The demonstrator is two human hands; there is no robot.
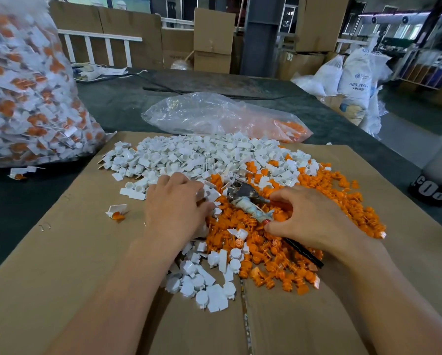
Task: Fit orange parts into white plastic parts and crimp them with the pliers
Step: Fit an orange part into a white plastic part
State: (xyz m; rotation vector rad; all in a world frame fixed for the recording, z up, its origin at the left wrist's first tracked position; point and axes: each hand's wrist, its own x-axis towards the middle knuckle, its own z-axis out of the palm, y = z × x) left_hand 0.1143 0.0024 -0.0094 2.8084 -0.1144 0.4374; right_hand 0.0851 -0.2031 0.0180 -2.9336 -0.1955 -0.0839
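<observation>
A big flat sheet of brown cardboard lay on the dark grey worktop. In the middle of the frame it held a heap of small white plastic parts, and just right of that a heap of small orange plastic parts. The two heaps touched and mixed where they met. The metal pliers lay on the orange heap in the middle of the frame, with the shiny head pointing up the frame and the taped handles running down to the right. The right hand was over the handles, and its fingers and thumb were curled round them. The left hand sat where the two heaps met. Its fingers were bent down into the parts, and I cannot tell if they held one. One white part with an orange part in it lay alone on the cardboard, left of the left hand. In the upper left of the frame stood a big clear plastic bag stuffed with white and orange pieces. Behind the heaps lay a flat clear plastic bag with a few orange bits at its right end. Brown cardboard boxes and white sacks stood far back at the top.
</observation>
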